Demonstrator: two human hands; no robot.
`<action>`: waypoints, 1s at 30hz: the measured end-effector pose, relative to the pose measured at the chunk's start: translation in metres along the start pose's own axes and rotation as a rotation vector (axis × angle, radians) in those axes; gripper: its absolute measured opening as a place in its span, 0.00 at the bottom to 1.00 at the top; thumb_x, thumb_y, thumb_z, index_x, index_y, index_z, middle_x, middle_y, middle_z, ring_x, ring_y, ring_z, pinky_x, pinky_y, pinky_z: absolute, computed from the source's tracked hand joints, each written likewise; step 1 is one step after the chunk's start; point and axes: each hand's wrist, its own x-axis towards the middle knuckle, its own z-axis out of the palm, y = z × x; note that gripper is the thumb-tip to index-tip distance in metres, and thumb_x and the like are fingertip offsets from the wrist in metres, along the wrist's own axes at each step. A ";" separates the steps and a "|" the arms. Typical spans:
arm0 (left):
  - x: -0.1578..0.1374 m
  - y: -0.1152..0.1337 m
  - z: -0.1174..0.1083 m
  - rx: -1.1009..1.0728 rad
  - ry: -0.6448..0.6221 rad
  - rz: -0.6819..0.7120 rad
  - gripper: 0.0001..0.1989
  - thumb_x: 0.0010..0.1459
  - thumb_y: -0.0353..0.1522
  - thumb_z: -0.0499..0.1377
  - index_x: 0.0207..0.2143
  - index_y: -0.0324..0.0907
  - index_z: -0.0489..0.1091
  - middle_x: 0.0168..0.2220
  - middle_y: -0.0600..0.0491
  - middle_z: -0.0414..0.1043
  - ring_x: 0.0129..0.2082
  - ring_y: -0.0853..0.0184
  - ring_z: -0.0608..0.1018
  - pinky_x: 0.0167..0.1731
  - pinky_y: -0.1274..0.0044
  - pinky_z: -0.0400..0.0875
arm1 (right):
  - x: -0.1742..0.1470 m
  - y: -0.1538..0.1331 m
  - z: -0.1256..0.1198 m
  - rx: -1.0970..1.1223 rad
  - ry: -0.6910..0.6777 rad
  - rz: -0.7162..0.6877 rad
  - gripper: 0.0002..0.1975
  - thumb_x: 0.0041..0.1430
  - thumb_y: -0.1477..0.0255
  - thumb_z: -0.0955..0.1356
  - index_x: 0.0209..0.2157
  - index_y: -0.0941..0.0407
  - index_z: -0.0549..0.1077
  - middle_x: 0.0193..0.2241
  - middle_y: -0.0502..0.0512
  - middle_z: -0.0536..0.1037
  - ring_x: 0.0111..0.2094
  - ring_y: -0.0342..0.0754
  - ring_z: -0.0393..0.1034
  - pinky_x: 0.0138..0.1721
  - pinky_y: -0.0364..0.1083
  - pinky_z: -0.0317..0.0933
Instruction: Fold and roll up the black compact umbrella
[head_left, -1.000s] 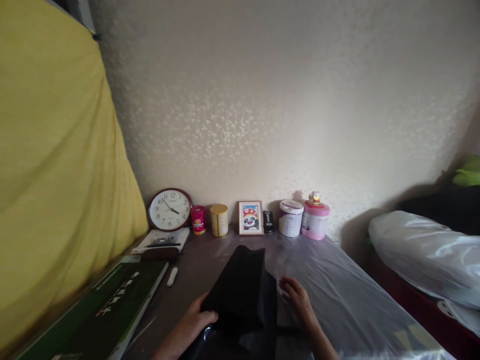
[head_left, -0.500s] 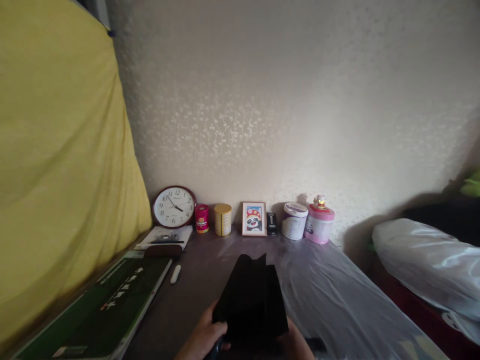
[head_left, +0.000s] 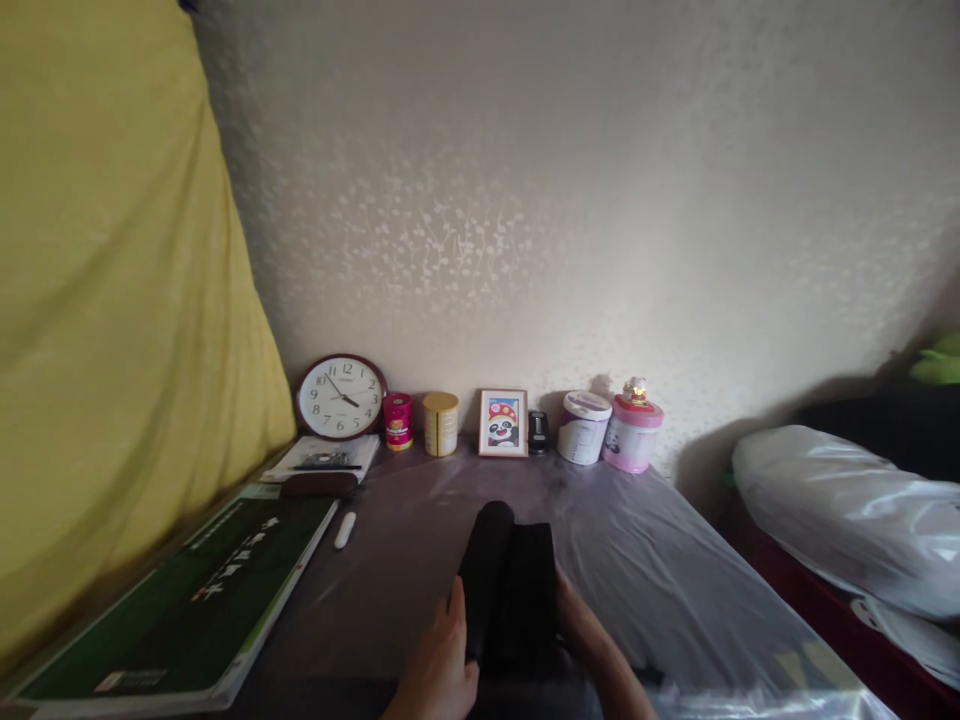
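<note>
Low in the middle of the head view is a black, cloth-like bundle [head_left: 491,590], with a rounded, rolled part along its left and a flatter panel on its right. What kind of article it is, I cannot make out. My left hand [head_left: 444,650] grips the near left side of the roll, fingers closed against it. My right hand [head_left: 581,625] holds the right edge of the flat panel, most of its fingers hidden behind. A dark strip, perhaps a strap, pokes out beside my right wrist.
A large green book [head_left: 217,590] and a white oblong object [head_left: 345,531] lie left. Along the wall stand a clock [head_left: 342,397], red tin [head_left: 398,421], yellow tin [head_left: 441,424], panda picture [head_left: 503,424], white tub [head_left: 583,428] and pink tub [head_left: 633,434]. Plastic bag [head_left: 847,520] at right.
The black bundle has become narrower, its raised left flap now a rounded roll. My left hand has moved onto the roll's side, and my right hand shows further up the right edge.
</note>
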 end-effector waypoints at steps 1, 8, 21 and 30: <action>-0.001 0.001 0.002 0.034 -0.013 -0.002 0.41 0.47 0.19 0.51 0.62 0.28 0.35 0.61 0.34 0.51 0.57 0.59 0.65 0.52 0.76 0.60 | 0.001 -0.004 -0.005 -0.036 0.036 0.039 0.19 0.52 0.60 0.62 0.38 0.56 0.76 0.35 0.58 0.79 0.40 0.54 0.71 0.42 0.50 0.65; -0.003 0.001 0.010 0.118 0.005 -0.003 0.40 0.48 0.19 0.50 0.62 0.29 0.35 0.60 0.33 0.51 0.52 0.59 0.70 0.49 0.75 0.64 | 0.000 -0.022 -0.023 -0.356 0.340 0.072 0.21 0.54 0.58 0.57 0.32 0.54 0.76 0.29 0.57 0.78 0.33 0.51 0.73 0.36 0.45 0.63; -0.001 0.002 0.009 0.092 -0.020 -0.016 0.41 0.46 0.18 0.52 0.62 0.28 0.38 0.63 0.35 0.46 0.57 0.60 0.65 0.53 0.78 0.60 | 0.023 -0.054 0.010 -0.090 0.170 0.086 0.15 0.49 0.59 0.64 0.28 0.58 0.72 0.19 0.48 0.71 0.23 0.45 0.65 0.23 0.42 0.56; -0.001 0.006 0.007 0.078 -0.018 -0.041 0.42 0.43 0.17 0.53 0.62 0.29 0.41 0.63 0.35 0.46 0.58 0.59 0.64 0.55 0.75 0.60 | 0.054 -0.051 0.062 -0.174 0.186 0.129 0.22 0.49 0.64 0.65 0.43 0.64 0.72 0.36 0.62 0.77 0.42 0.53 0.72 0.41 0.46 0.63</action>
